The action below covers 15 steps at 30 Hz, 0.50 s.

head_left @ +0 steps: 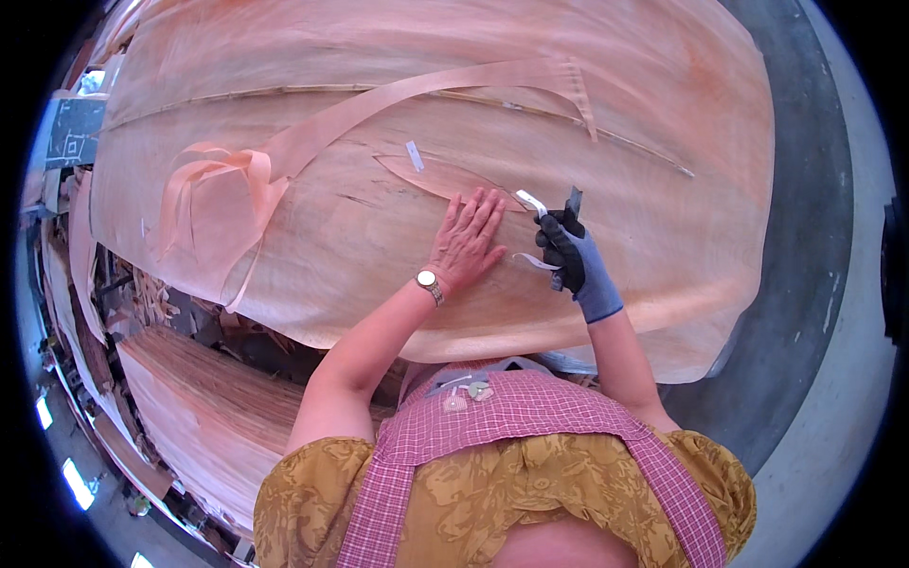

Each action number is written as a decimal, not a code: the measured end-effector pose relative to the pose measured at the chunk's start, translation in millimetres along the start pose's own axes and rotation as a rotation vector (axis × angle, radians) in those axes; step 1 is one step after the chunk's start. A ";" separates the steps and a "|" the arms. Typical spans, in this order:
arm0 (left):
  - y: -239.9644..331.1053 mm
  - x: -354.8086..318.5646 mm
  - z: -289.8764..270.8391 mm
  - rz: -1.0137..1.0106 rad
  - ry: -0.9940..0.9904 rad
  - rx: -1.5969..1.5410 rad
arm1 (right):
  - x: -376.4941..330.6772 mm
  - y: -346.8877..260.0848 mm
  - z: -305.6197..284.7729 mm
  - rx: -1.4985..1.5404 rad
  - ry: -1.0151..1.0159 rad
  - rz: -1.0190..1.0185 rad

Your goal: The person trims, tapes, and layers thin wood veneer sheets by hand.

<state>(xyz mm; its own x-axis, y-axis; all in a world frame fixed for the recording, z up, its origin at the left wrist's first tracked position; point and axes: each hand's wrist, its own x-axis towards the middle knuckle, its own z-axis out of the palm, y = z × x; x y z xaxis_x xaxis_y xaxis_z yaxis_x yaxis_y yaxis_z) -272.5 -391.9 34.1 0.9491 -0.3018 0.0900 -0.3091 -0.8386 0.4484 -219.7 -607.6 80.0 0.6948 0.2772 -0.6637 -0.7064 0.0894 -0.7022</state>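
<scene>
**Here, two hands worked on a thin wood sheet**

Here, the left hand point(466, 239) lay flat on the big pink wood sheet point(379, 218), with the fingers spread and pressing down; it held nothing. A wristwatch point(429, 281) was on that wrist. The right hand point(566, 254) wore a dark glove and was closed around a small knife point(572, 202), whose dark blade pointed up toward 12 o'clock. A narrow white strip point(533, 260) curled just beside the gloved fingers, at 9 o'clock from them, and a second pale curl stood near the blade; I could not tell if the hand gripped these too.

The two hands were near each other, the gloved one at 3 o'clock from the bare one. A leaf-shaped patch point(440, 177) of darker wood lay on the sheet at 12 o'clock from the left fingertips, touching them or almost. A small white tag point(415, 155) was above this patch. A long thin wood ribbon point(379, 106) ran across the sheet from 2 o'clock and ended in loose loops at 9 o'clock. Another stack of wood sheets point(199, 407) was lower, at 8 o'clock.
</scene>
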 end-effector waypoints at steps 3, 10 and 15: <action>0.2 0.4 1.6 -0.008 0.010 -0.001 | 0.5 8.8 -4.4 0.122 -0.046 -0.018; 1.6 5.5 3.8 -0.003 0.046 -0.014 | 10.5 41.7 -7.4 -0.094 0.081 0.073; -4.0 12.1 1.7 0.164 0.009 0.098 | 7.6 36.9 -0.7 -0.101 0.081 0.066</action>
<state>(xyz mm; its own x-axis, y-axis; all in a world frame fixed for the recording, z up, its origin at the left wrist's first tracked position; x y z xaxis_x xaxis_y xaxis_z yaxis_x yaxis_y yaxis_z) -259.9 -393.0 31.8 0.8858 -0.4346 0.1629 -0.4639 -0.8185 0.3388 -240.4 -602.9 48.9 0.6588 0.2008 -0.7250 -0.7366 -0.0239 -0.6760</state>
